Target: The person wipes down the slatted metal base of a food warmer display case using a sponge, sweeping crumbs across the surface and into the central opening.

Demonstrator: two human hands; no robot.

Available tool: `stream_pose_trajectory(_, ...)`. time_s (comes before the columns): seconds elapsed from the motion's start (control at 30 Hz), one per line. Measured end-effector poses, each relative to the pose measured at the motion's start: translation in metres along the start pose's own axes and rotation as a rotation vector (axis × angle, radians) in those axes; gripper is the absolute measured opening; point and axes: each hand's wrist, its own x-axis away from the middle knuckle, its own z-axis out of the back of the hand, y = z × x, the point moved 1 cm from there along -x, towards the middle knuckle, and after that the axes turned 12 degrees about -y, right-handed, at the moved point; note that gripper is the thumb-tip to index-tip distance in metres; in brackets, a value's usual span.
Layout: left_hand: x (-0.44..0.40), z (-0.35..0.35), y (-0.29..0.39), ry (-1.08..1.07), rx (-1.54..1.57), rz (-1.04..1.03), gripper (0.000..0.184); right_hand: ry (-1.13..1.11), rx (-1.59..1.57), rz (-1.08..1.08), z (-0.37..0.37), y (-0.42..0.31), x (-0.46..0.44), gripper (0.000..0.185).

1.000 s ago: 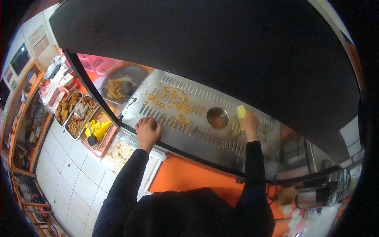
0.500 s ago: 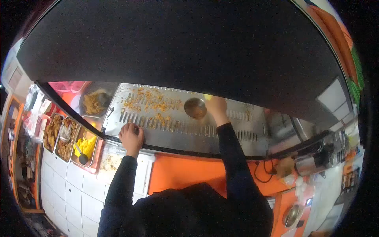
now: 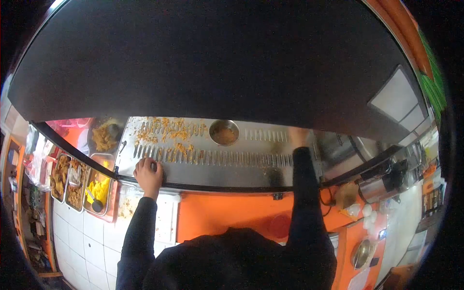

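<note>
My left hand [image 3: 148, 175] is at the front edge of a slotted metal tray [image 3: 232, 175], its fingers curled around a small dark rounded object [image 3: 153, 166]. What that object is I cannot make out. Toward the tray's right end, my right hand [image 3: 298, 137] is blurred and partly hidden under the large black panel [image 3: 217, 58], so its fingers do not show. Between the hands, farther back, a round metal bowl [image 3: 224, 132] rests on the slots with brownish bits inside. Orange-brown crumbs [image 3: 169, 134] lie scattered over the tray's left part.
The black panel overhangs the tray's back. At left stand metal trays of fried food [image 3: 60, 176] and yellow food [image 3: 99, 187] with a black-headed utensil [image 3: 97, 206]. A white board [image 3: 166, 220] lies on the orange counter [image 3: 212, 220]. A metal container [image 3: 374, 198] stands at right.
My right hand has moved right, away from the bowl, and the yellow item seen by it earlier no longer shows. My left hand keeps its place at the tray's edge. The view has shifted slightly.
</note>
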Motion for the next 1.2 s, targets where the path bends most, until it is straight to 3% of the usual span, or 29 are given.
stream_pose_trajectory(0.07, 0.0, 0.002, 0.004, -0.016, -0.002, 0.013, 0.015, 0.056, 0.029, -0.069, 0.014, 0.046, 0.005, 0.044)
stream_pose_trajectory(0.13, 0.0, 0.003, 0.005, -0.007, -0.001, 0.004, 0.015, -0.024, 0.059, -0.169, 0.013, 0.066, 0.005, 0.044)
stream_pose_trajectory(0.27, 0.001, 0.003, 0.003, -0.011, 0.002, -0.004, 0.015, -0.233, 0.063, -0.236, -0.024, 0.062, 0.003, 0.043)
stream_pose_trajectory(0.43, 0.001, -0.001, 0.001, 0.059, -0.008, -0.028, 0.015, -0.32, 0.071, -0.25, -0.021, 0.069, 0.003, 0.041)
stream_pose_trajectory(0.6, 0.001, -0.002, 0.001, 0.062, -0.008, -0.013, 0.014, -0.19, 0.077, -0.148, 0.01, 0.079, 0.01, 0.04)
stream_pose_trajectory(0.73, 0.001, -0.005, -0.004, 0.06, -0.009, -0.006, 0.014, -0.021, -0.036, 0.107, -0.031, 0.043, -0.012, 0.039)
stream_pose_trajectory(0.83, 0.002, -0.01, -0.007, 0.04, -0.013, -0.003, 0.013, -0.18, -0.043, 0.148, -0.078, 0.016, -0.018, 0.039)
stream_pose_trajectory(1.0, 0.002, -0.01, -0.01, 0.108, -0.012, -0.062, 0.012, -0.879, 0.123, 0.062, -0.098, 0.017, -0.005, 0.03)
stream_pose_trajectory(1.07, 0.001, -0.008, -0.006, 0.082, -0.01, -0.033, 0.012, -1.109, 0.077, 0.173, -0.035, -0.009, -0.004, 0.03)
stream_pose_trajectory(1.2, 0.003, -0.004, -0.001, 0.071, -0.016, -0.018, 0.013, -0.812, -0.124, 0.12, 0.048, -0.009, 0.026, 0.036)
